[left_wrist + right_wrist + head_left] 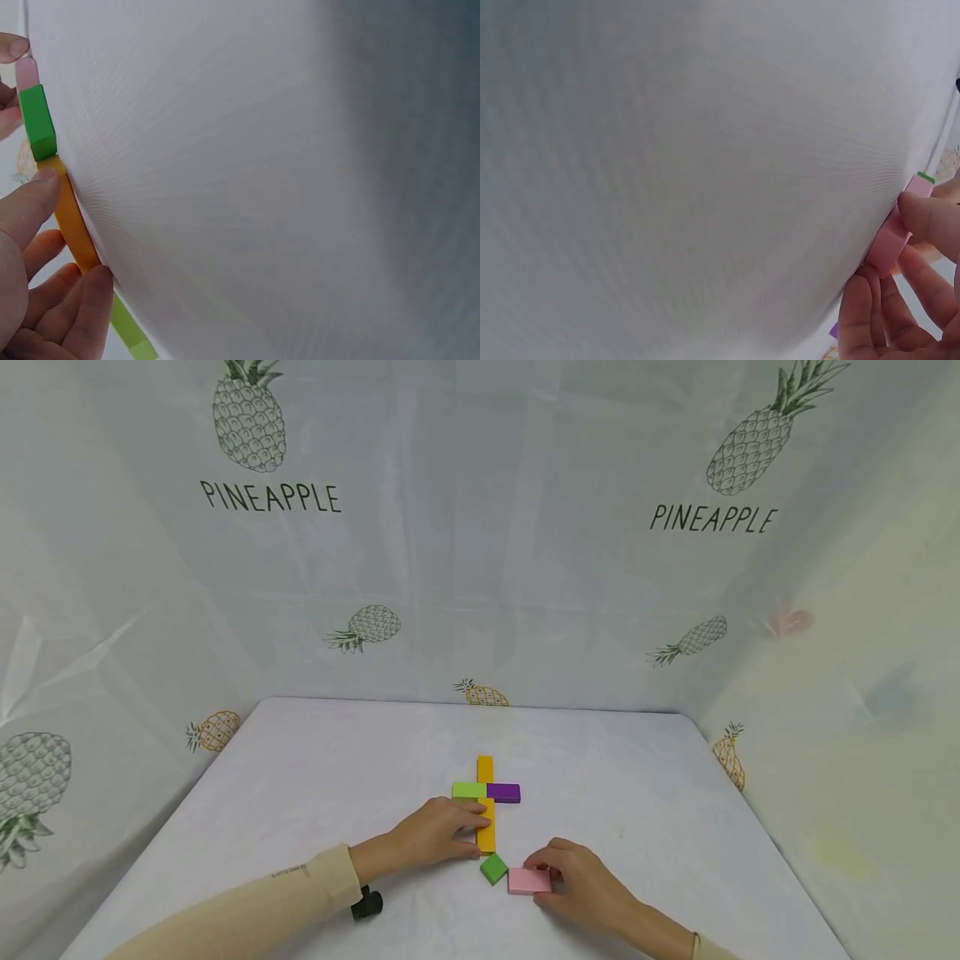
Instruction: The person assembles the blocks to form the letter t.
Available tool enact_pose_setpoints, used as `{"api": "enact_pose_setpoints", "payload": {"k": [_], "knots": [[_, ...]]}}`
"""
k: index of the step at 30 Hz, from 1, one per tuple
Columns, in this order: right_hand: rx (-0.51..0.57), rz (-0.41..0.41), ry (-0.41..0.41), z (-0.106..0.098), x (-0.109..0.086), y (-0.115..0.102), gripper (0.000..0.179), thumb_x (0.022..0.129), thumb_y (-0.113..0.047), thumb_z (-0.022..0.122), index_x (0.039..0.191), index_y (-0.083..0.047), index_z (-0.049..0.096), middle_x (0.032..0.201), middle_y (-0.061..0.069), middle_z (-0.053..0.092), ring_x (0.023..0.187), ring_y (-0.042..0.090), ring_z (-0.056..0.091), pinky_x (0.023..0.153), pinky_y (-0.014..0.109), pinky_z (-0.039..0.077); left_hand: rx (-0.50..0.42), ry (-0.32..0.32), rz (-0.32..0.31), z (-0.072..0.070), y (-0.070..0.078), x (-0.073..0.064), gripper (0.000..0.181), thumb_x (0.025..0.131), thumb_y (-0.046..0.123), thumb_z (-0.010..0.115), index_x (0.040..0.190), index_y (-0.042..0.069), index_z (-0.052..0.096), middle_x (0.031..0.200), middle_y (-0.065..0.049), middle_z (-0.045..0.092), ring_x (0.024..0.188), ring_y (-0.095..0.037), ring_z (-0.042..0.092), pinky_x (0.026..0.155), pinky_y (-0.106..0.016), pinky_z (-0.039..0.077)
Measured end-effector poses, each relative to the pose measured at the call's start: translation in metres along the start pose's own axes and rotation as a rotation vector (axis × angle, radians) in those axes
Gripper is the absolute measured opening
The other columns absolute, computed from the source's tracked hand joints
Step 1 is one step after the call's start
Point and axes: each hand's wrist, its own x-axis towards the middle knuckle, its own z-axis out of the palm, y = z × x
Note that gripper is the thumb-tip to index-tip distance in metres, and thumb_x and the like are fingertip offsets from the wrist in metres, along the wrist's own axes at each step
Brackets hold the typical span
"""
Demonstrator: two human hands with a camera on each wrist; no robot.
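On the table, two orange blocks stand in line, the far one [485, 768] and the near one [487, 835]. A light green block [468, 790] and a purple block [503, 793] lie to either side where they meet. My left hand [438, 833] holds the near orange block, thumb by its near end and fingers farther along. A green block [494, 869] sits turned at an angle just below that end. My right hand [581, 881] pinches a pink block [528, 882] between thumb and fingers, beside the green block. The left wrist view shows the thumb [34, 202] against the orange block.
A small black object [367, 904] lies by the left sleeve. The white table [360, 752] ends at a pineapple-printed curtain [480, 527] behind and on both sides.
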Motion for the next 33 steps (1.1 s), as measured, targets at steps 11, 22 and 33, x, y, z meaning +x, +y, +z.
{"api": "enact_pose_setpoints", "payload": {"k": [11,22,33], "knots": [[0.034,0.039,-0.033,-0.004,-0.002,-0.001,0.036,0.084,-0.011,0.090,0.116,-0.018,0.076,0.100,-0.014,0.065,0.087,0.002,0.057,0.076,0.022,0.055,0.002,-0.004,-0.010,0.003,-0.002,0.001,0.050,0.093,0.037,0.084,0.139,0.019,0.073,0.146,0.004,0.066,0.138,-0.012,0.060,0.112,-0.047,0.052],[0.070,0.071,-0.089,-0.011,-0.006,0.001,0.041,0.085,-0.017,0.091,0.123,-0.021,0.075,0.111,-0.014,0.066,0.093,0.004,0.060,0.081,0.024,0.057,-0.015,-0.003,0.008,0.001,-0.002,-0.005,0.054,0.094,0.035,0.084,0.143,0.018,0.069,0.151,0.002,0.062,0.143,-0.014,0.056,0.114,-0.048,0.050],[0.033,0.122,-0.084,-0.030,-0.014,0.013,0.047,0.085,-0.020,0.091,0.129,-0.021,0.074,0.119,-0.009,0.068,0.099,0.010,0.063,0.087,0.030,0.060,0.101,0.133,-0.012,-0.013,-0.007,-0.017,0.057,0.092,0.038,0.085,0.143,0.021,0.069,0.147,-0.001,0.066,0.133,-0.019,0.065,0.105,-0.047,0.057]]}}
